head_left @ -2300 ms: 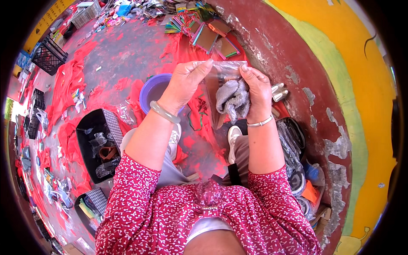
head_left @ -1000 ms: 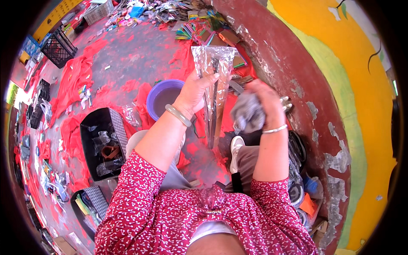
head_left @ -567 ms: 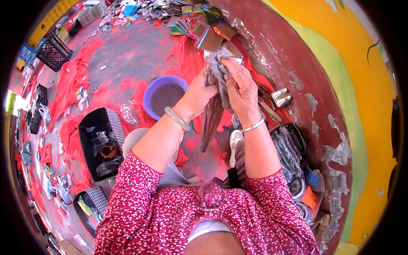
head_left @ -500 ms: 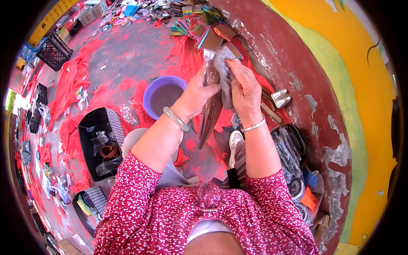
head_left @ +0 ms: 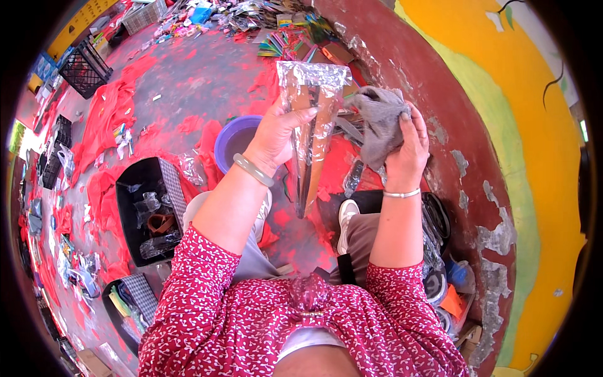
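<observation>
My left hand (head_left: 274, 139) grips a long, tapered clear-plastic package (head_left: 323, 119) by its left edge, thumb across its front. Brown card and a dark narrow strip show through the glossy wrap, whose wide end points away from me; what exactly is packed inside I cannot tell. In my right hand (head_left: 409, 154) hangs a crumpled grey cloth (head_left: 377, 122), pinched at its right side. Cloth and package are now apart. Beyond my left forearm stands a purple basin (head_left: 220, 151) of murky water, partly hidden by that hand.
On the left are a black box (head_left: 129, 217) with wrapped items, a smaller box (head_left: 114, 314) and a black crate (head_left: 85, 69). Heaped goods (head_left: 235, 25) lie at the far end. A peeling red wall (head_left: 433, 81) bounds the right, with filled containers (head_left: 440, 220) beside my leg.
The cloth, pressed against the package before, has moved right and away from it with my right hand. My left hand has turned the package so its broad face shows.
</observation>
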`<state>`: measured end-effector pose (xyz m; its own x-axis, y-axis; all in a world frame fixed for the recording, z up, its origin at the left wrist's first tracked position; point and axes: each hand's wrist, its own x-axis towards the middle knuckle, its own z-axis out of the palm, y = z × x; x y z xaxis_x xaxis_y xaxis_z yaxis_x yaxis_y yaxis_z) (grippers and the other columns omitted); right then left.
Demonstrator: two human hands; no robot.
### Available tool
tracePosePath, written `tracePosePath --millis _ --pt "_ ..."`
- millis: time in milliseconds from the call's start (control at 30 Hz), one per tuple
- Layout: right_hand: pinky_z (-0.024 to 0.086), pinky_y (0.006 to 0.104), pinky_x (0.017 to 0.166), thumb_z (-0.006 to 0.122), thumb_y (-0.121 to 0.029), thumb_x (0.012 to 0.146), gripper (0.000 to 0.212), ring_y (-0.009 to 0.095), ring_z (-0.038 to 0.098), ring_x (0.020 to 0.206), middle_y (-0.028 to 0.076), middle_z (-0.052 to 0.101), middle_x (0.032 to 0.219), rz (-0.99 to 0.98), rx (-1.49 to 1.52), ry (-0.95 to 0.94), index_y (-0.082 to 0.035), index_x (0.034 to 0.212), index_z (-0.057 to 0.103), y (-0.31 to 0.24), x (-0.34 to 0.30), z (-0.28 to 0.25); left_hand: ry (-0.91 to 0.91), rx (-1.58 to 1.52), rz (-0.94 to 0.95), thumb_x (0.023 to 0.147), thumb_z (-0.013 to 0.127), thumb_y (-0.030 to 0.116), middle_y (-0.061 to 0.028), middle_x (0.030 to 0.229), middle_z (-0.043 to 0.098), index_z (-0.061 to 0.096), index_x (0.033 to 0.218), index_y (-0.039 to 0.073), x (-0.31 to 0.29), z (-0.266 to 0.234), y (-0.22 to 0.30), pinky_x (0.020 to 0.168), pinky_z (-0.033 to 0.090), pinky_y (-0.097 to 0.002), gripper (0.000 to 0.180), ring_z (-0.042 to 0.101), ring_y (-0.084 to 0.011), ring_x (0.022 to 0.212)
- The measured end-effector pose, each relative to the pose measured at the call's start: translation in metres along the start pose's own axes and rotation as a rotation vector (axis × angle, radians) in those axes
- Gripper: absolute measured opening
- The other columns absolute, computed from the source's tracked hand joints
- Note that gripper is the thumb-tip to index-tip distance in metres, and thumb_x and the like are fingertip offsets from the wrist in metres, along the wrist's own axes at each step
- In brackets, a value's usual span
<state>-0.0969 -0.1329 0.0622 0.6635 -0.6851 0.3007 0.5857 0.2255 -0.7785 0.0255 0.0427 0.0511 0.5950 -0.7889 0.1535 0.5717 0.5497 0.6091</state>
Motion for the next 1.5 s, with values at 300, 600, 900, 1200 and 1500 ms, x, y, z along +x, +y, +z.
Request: tracePosePath --millis 300,600,900,1200,1500 --pt "0.040 0.0384 0.091 0.063 -0.001 0.069 0.030 0.031 0.053 0.103 0.012 0.058 0.108 -0.721 -1.101 -0.284 -0.008 0.098 0.063 0.031 -0.023 0.043 -0.053 0.214 -0.028 0.083 0.048 -0.008 -0.0043 0.111 0.055 0.046 0.121 0.006 -0.003 0.008 -0.021 0.091 0.042 -0.0298 0.041 0.053 -0.0149 0.103" --pt "0.048 0.0298 0.078 0.061 -0.001 0.078 0.024 0.022 0.060 0.087 0.009 0.063 0.094 -0.351 -0.920 -0.072 -0.005 0.102 0.064 0.059 -0.015 0.010 -0.031 0.007 0.116 0.080 0.053 -0.005 -0.0174 0.118 0.054 0.043 0.124 0.000 0.006 -0.003 -0.007 0.092 0.046 -0.0409 0.045 0.054 -0.0285 0.110" --pt "0.039 0.0319 0.097 0.051 -0.007 0.090 0.032 0.019 0.053 0.110 0.010 0.055 0.120 -0.347 -0.605 -0.105 0.000 0.122 0.051 0.026 -0.019 0.037 -0.064 -0.097 0.062 0.090 0.053 0.022 -0.0154 0.119 0.054 0.045 0.123 -0.001 0.007 -0.003 -0.009 0.094 0.044 -0.0414 0.041 0.055 -0.0281 0.107" --pt "0.036 0.0400 0.096 0.051 0.005 0.076 0.046 0.033 0.046 0.120 0.018 0.052 0.124 -0.622 -1.174 -0.537 -0.006 0.121 0.053 0.053 -0.033 0.052 0.148 -0.076 0.111 0.094 0.046 0.032 -0.0127 0.112 0.057 0.050 0.117 0.002 0.010 -0.010 -0.020 0.093 0.044 -0.0384 0.038 0.056 -0.0250 0.103" --pt "0.043 0.0330 0.091 0.053 0.001 0.082 0.031 0.029 0.057 0.106 0.012 0.060 0.114 -0.159 -0.742 -0.914 -0.005 0.112 0.059 0.052 -0.040 0.047 0.163 -0.023 0.257 0.095 0.039 0.034 -0.0194 0.120 0.053 0.041 0.125 -0.002 0.015 -0.034 0.022 0.092 0.044 -0.0488 0.047 0.055 -0.0338 0.107"
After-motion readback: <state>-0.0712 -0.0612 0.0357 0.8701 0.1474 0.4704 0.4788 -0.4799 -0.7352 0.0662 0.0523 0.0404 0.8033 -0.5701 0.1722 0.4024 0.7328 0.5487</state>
